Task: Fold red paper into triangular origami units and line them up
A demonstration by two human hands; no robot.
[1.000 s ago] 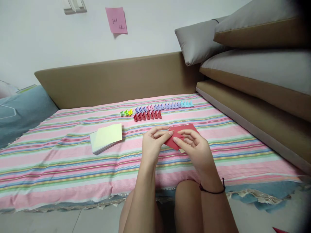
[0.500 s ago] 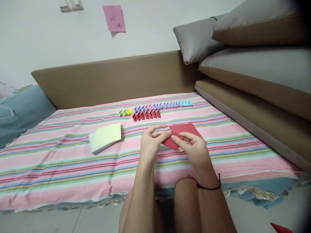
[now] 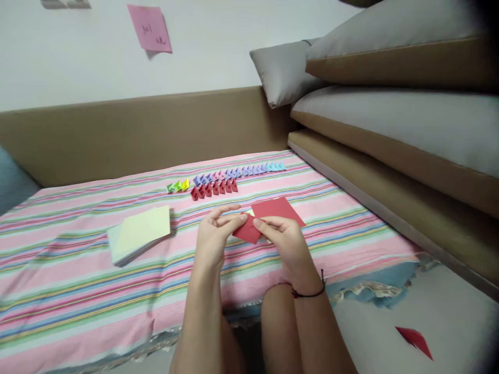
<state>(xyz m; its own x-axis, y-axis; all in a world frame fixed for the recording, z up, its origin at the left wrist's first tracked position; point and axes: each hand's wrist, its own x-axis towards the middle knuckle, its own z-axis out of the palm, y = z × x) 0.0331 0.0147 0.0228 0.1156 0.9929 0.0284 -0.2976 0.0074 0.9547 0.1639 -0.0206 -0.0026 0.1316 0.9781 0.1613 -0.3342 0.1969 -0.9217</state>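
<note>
Between my hands is a small folded piece of red paper (image 3: 247,231), held above the striped cloth. My left hand (image 3: 213,234) pinches its left corner between thumb and fingers. On the other side my right hand (image 3: 283,236) grips the right edge, thumb on top, the other fingers partly hidden. Just behind my right hand lies a flat red paper sheet (image 3: 278,209), with a pale sheet partly showing under it. Farther back stands a row of folded dark red paper pieces (image 3: 215,189), in front of a longer row of purple, pink and blue ones (image 3: 241,173).
A stack of pale yellow paper (image 3: 144,231) lies to the left on the striped cloth (image 3: 97,280). Yellow and green folded pieces (image 3: 178,185) stand behind it. Grey cushions (image 3: 390,119) are piled at the right. A red folded piece (image 3: 415,340) lies on the floor.
The view has swung to the right, so everything sits farther left and the red piece on the floor shows whole. The red paper in my hands now looks smaller and flatter.
</note>
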